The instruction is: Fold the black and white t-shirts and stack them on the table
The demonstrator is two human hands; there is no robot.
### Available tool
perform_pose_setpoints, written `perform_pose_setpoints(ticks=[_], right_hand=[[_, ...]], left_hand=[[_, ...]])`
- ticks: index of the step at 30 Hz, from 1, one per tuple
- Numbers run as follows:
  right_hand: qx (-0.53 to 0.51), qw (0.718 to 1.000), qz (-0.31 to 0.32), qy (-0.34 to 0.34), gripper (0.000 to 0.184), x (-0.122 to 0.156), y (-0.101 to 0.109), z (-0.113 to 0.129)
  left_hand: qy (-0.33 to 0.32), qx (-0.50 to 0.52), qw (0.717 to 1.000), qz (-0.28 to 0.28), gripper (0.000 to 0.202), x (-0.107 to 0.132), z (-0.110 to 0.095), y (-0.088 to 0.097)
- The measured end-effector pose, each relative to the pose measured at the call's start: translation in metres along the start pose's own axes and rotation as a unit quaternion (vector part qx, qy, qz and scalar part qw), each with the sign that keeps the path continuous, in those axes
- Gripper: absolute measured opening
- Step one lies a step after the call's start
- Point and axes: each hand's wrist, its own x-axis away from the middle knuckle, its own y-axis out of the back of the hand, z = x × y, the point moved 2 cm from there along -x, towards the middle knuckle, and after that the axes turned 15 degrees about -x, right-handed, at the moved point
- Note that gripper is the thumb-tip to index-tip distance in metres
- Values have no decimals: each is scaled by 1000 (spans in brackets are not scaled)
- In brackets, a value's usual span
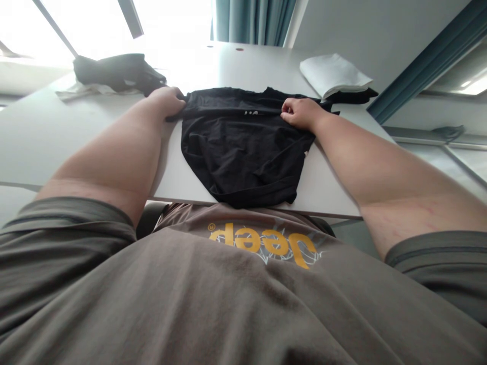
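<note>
A black T-shirt (243, 152) lies spread on the white table, its hem reaching the near edge and a small white print showing near its far end. At its far left corner, my left hand (166, 101) is closed on the dark cloth, with the fingertips partly hidden. My right hand (301, 112) rests on the shirt's far right part, thumb and fingers curled together over the fabric. Wrinkles run across the middle of the shirt, and its lower corners are drawn inward.
Dark folded clothes (114, 71) lie over a pale cloth at the table's far left. A folded white cloth (335, 73) sits on a black one at the far right. The white table (175, 172) ends just before my body. Blue-green curtains (254, 20) hang beyond it.
</note>
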Motion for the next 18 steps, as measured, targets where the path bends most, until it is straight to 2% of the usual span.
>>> perform_pose_setpoints(ticks=[18], right_hand=[[-1, 1000, 3, 0, 34, -1, -1, -2]], left_hand=[[5, 6, 1000, 7, 61, 0, 0, 1]])
